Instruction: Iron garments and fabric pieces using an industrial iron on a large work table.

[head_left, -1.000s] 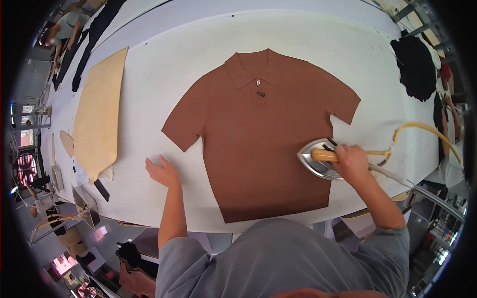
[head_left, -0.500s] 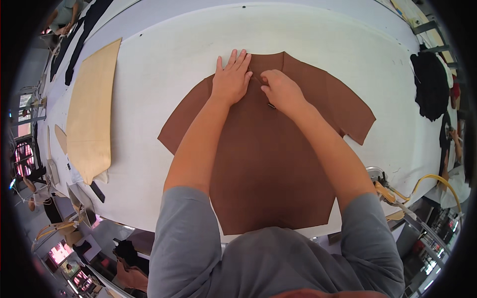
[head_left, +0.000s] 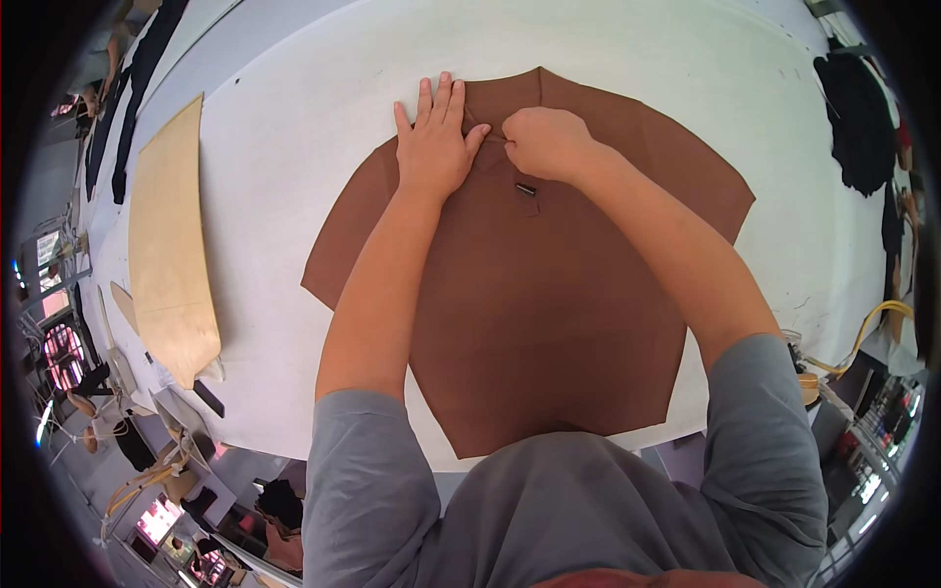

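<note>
The brown polo shirt (head_left: pixel 549 294) lies front side up on the white table (head_left: pixel 265 245), straight in front of the person, its body largely smooth and both short sleeves spread out to the sides; judged from this, the laying-out looks done. The iron (head_left: pixel 810 388), partly hidden by the person's right sleeve, stands off at the table's right edge, out of both hands. Attention is on the collar (head_left: pixel 505 93), which appears to be the part left unsettled, with cloth bunched slightly between the hands. The left hand (head_left: pixel 433 147) is flat and spread over the collar's left side and shoulder, pressing rather than grasping. The right hand (head_left: pixel 549 144) is clenched at the neck opening, thumb against curled fingers, seemingly pinching the collar's edge; whether a button is caught there is too small to tell. A small dark piece (head_left: pixel 526 189) sits on the placket below it. As for containers, the shirt rests directly on the table, not in one; a tan board (head_left: pixel 169 255) and a black garment pile (head_left: pixel 858 122) flank it, well apart.
</note>
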`<action>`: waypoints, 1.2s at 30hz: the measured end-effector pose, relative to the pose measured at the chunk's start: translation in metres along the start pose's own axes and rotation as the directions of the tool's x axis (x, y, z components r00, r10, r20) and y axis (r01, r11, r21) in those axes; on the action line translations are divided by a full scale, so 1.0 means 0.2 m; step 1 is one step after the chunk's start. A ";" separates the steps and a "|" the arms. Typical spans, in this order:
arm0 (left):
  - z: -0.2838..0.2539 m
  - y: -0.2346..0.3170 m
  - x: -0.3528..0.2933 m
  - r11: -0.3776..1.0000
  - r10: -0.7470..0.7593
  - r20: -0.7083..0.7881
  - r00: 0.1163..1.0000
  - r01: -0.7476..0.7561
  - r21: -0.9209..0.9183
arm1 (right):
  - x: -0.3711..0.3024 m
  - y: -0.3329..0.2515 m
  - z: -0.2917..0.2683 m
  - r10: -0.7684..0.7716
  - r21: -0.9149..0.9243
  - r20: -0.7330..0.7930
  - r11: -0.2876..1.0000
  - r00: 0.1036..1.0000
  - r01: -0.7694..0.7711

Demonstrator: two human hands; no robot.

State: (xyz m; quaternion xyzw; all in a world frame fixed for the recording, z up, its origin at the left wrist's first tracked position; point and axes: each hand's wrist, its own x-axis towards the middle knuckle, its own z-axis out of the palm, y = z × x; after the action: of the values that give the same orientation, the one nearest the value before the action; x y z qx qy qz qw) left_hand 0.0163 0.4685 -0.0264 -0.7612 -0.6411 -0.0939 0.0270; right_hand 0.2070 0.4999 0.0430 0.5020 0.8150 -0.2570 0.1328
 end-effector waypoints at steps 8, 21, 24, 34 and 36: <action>-0.06 0.13 -0.08 0.939 -0.251 -0.022 0.968 0.238 -0.249 | -0.10 0.25 0.03 -0.191 -0.110 -0.872 0.974 0.451 0.200; -0.03 0.25 -0.13 0.966 -0.186 -0.056 0.981 0.172 -0.195 | -0.07 0.23 0.18 -0.335 -0.140 -0.591 0.939 0.734 0.315; -0.06 0.24 -0.16 0.962 -0.201 -0.063 0.978 0.185 -0.201 | -0.12 0.23 0.13 -0.297 -0.073 -0.573 0.947 0.764 0.314; -0.08 0.22 -0.32 0.993 0.041 -0.006 0.999 -0.042 -0.113 | -0.33 0.23 0.33 -0.331 -0.257 -0.638 0.943 0.696 0.213; -0.07 0.23 -0.30 0.993 0.064 -0.017 0.998 -0.066 -0.100 | -0.32 0.22 0.35 -0.307 -0.236 -0.604 0.950 0.736 0.203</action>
State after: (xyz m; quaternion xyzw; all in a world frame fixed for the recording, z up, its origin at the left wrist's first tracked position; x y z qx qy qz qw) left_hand 0.0504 0.3996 -0.0192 -0.7814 -0.6103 -0.1304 -0.0039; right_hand 0.2724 0.4297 0.0031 0.4306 0.8900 -0.0248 -0.1477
